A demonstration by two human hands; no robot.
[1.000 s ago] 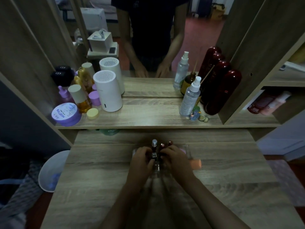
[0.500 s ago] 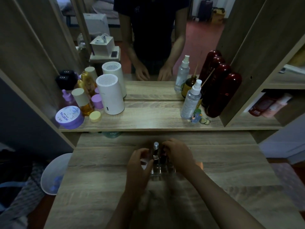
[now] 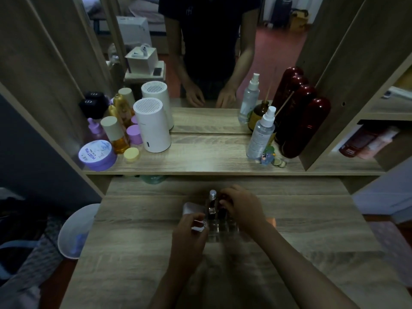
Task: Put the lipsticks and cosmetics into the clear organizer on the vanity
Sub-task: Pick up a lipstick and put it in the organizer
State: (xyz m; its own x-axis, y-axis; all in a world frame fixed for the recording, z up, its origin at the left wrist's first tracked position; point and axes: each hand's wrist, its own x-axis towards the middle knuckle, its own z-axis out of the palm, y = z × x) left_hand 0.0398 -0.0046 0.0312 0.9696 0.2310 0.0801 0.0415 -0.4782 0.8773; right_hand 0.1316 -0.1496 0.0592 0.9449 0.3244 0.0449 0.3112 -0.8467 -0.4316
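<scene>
Clear organizer (image 3: 223,228) sits mid-vanity (image 3: 138,246), silver-capped tube (image 3: 212,204) upright inside. My left hand (image 3: 189,239) pinches a glossy clear item at its left edge. Right hand (image 3: 243,208) curls over dark lipsticks (image 3: 222,202) at the back; grip unclear.

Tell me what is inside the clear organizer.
In the clear organizer: an upright silver-capped tube and a dark tube beside it. The right hand covers the right compartments; front ones look empty.
</scene>
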